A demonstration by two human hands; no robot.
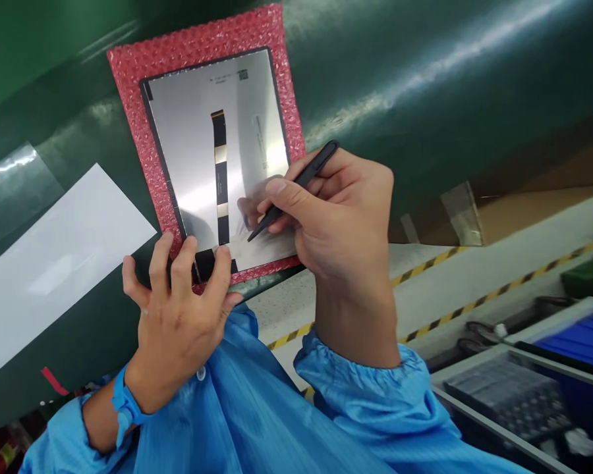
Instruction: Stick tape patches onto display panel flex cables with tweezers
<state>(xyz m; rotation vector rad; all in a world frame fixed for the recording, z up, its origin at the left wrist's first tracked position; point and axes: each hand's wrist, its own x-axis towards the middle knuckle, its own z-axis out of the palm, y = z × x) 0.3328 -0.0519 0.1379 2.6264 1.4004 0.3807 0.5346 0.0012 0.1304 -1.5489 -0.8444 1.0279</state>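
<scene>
A tablet-sized display panel (192,145) lies with its silvery back up on a pink bubble-wrap sheet (128,85). A dark flex cable (221,181) runs down its middle. My left hand (182,316) rests at the panel's near-left corner, fingers spread, with a fingertip on the panel by the lower end of the cable. My right hand (336,210) grips black tweezers (309,174) like a pen. Their tip points down at the panel's lower part, right of the cable; whether it touches the surface I cannot tell.
A white sheet (69,263) lies on the green table mat (375,59) at the left, beside a clear plastic film (20,178). Cardboard (524,204) is at the right edge. Below are striped floor tape (445,319) and grey-rimmed bins (514,408).
</scene>
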